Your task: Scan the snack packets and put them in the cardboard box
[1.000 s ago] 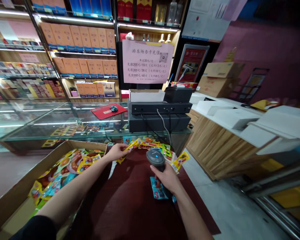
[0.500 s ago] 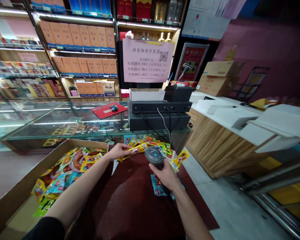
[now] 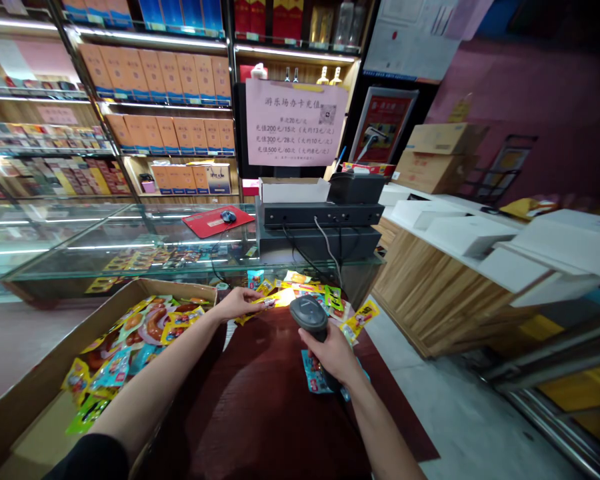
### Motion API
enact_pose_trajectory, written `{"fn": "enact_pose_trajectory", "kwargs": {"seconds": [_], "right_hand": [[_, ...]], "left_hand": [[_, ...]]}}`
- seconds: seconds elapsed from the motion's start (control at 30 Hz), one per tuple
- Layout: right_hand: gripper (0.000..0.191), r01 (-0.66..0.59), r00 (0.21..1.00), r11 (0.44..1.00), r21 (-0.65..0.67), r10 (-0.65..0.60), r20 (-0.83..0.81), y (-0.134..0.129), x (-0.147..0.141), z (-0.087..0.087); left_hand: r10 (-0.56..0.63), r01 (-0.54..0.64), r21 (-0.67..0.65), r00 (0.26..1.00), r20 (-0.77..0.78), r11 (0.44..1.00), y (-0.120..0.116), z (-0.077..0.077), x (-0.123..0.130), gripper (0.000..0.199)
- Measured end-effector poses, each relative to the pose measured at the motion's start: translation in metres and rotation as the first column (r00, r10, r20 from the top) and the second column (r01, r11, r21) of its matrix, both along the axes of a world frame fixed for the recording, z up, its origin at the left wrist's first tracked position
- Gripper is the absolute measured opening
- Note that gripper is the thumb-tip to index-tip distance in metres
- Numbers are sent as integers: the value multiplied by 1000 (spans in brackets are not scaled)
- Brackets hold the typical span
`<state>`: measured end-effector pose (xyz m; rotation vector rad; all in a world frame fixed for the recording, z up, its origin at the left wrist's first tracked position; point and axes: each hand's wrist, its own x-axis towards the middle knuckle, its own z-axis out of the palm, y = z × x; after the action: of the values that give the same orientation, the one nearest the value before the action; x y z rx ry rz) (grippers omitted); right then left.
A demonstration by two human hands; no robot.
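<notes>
My right hand (image 3: 334, 353) is wrapped round the handle of a dark barcode scanner (image 3: 308, 312), its head pointing forward and left. Bright light from the scanner falls on a yellow snack packet (image 3: 273, 302). My left hand (image 3: 239, 303) pinches the near end of that packet over the dark red table (image 3: 260, 400). Behind both hands lies a pile of small packets, among them a green one (image 3: 333, 297). A yellow packet (image 3: 361, 320) rests at the table's right side. Partly hidden under my right hand are blue packets (image 3: 314, 373).
An open cardboard box (image 3: 10, 407) with several sausage-like snack packets stands left of the table. Beyond is a glass counter (image 3: 130, 230) with a red mouse pad (image 3: 207, 223) and a black cash drawer (image 3: 320, 243). Cables hang down toward the packets. A wood-sided counter (image 3: 440, 287) stands right.
The scanner's light has come on and brightens the yellow packet and those behind it. The blue light on the scanner's top is no longer visible. Both hands have hardly moved.
</notes>
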<state>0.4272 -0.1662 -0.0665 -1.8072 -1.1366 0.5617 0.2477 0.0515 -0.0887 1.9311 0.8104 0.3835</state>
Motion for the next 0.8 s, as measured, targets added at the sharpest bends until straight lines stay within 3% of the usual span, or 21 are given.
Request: {"fn": "enact_pose_trajectory", "kwargs": {"seconds": [0.3, 0.4, 0.5, 0.6, 0.7, 0.8], "right_hand": [[40, -12, 999, 1000, 10, 12, -34, 0, 1, 0], [41, -19, 998, 1000, -1, 19, -63, 0, -1, 2], [37, -45, 995, 999, 12, 46, -87, 0, -7, 9], [33, -65, 990, 998, -14, 62, -125, 2, -16, 16], [32, -98, 980, 994, -47, 89, -178, 8, -23, 15], [32, -152, 971, 988, -32, 143, -191, 18, -28, 7]], "left_hand": [[16, -15, -65, 1000, 17, 998, 2, -4, 0, 60], [21, -14, -110, 998, 58, 994, 1, 2, 0, 58], [32, -26, -83, 996, 82, 996, 1, 19, -8, 58], [24, -22, -22, 997, 78, 1000, 1, 46, -31, 59], [61, -63, 21, 995, 79, 998, -1, 75, -72, 56], [184, -185, 9, 981, 60, 983, -3, 95, -126, 57]]}}
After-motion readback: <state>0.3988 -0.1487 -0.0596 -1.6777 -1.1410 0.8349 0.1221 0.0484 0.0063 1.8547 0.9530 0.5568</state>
